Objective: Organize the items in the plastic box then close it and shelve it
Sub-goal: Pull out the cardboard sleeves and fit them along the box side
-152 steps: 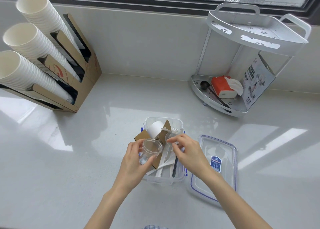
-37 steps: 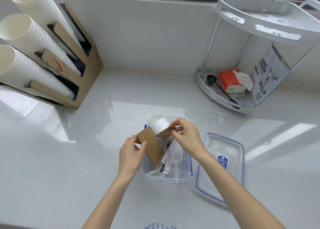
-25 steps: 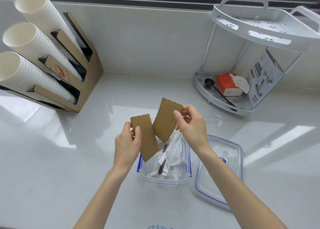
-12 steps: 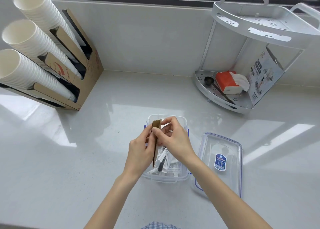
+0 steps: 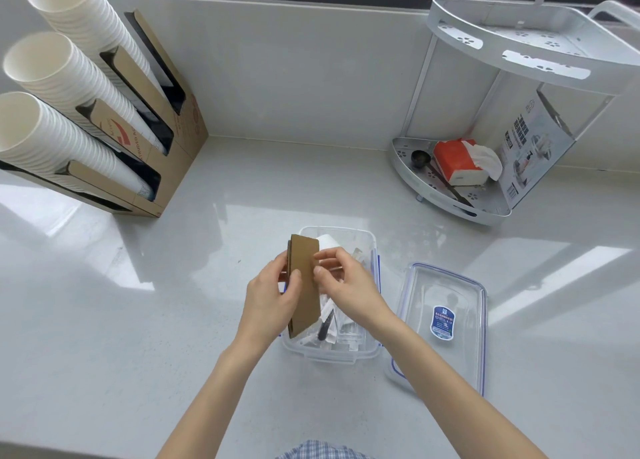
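The clear plastic box (image 5: 330, 353) stands open on the white counter, holding wrapped cutlery, a clear cup and a white paper roll (image 5: 327, 242). Two brown cardboard sleeves (image 5: 304, 285) are stacked flat together and held upright over the box's left side. My left hand (image 5: 273, 297) grips the stack from the left. My right hand (image 5: 346, 285) pinches its right edge with thumb and forefinger. The box's lid (image 5: 446, 292), clear with a blue seal and a blue label, lies flat just right of the box.
A cardboard dispenser (image 5: 166, 146) with three stacks of white paper cups leans at the back left. A white two-tier corner shelf (image 5: 450, 195) at the back right holds a red tissue pack (image 5: 457, 162), a black scoop and a printed box.
The two sleeves, held apart a second ago, have been brought together into one stack. The stack has turned from edge-on to showing its flat face.
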Demonstrator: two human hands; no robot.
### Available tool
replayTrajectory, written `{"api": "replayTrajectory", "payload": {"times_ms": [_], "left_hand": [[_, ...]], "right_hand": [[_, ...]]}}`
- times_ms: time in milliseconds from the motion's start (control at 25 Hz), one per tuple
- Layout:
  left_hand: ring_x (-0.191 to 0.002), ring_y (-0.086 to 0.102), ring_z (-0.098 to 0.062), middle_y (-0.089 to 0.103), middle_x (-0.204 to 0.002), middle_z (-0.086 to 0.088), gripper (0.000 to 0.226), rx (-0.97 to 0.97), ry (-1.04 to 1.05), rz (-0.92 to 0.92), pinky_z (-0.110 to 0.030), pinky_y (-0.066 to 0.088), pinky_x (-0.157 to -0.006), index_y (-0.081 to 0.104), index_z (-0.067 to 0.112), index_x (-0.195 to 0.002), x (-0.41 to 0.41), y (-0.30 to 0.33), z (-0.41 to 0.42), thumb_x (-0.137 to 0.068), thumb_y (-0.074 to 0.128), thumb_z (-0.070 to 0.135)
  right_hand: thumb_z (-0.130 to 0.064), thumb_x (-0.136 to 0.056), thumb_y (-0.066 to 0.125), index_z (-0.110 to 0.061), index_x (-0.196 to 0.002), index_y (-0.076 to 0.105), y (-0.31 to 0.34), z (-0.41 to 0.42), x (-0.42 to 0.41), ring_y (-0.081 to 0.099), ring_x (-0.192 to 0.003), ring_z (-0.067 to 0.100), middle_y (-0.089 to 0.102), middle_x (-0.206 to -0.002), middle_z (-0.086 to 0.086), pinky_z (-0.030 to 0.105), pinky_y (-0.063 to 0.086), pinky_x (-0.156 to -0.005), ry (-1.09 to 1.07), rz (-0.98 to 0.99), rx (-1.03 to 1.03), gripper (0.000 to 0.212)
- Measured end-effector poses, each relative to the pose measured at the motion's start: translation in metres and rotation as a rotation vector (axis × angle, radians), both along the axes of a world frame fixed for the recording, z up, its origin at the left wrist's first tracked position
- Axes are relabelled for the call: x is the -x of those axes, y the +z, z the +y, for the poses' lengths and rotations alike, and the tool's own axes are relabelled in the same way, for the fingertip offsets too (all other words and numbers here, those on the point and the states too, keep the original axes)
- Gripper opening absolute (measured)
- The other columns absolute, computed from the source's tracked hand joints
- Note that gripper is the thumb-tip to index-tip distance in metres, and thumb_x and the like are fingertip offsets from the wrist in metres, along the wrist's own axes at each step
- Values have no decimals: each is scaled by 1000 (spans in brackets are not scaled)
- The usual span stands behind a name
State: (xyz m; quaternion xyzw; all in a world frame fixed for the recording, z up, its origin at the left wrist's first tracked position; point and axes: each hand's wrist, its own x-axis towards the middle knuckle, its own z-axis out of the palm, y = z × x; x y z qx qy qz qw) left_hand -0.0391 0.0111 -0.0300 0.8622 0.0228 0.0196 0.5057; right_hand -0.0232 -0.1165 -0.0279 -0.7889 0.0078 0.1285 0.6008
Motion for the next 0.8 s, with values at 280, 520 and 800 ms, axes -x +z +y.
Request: {"api": "replayTrajectory", "payload": {"times_ms": [280, 520, 800], "left_hand": [[-76, 49, -20, 39, -86, -1, 34, -308, -91, 100, -24, 39, -70, 50, 15, -123, -10, -17, -3, -91, 41, 14], [-89, 57, -28, 40, -93, 1, 53, -360, -103, 130, -35, 47, -80, 32, 22, -140, -11, -24, -4, -90, 49, 19], [-70, 47, -19, 48, -107, -4, 37, -358, -8, 100, -29, 42, -66, 50, 20, -127, -2, -38, 1, -90, 51, 23]], "right_hand": [[-16, -89, 49, -14, -125, 50, -11, 8, 9, 57, -93, 8, 61, -124, 2, 17, 42, -82, 138, 50, 193, 36], [-13, -88, 46, -13, -124, 50, -20, 10, 11, 62, -108, 20, 62, -123, 5, 22, 44, -82, 200, 108, 231, 36], [-13, -89, 46, -13, -126, 50, -31, 11, 12, 62, -110, 20, 63, -123, 8, 13, 46, -71, 266, 133, 260, 37]]}}
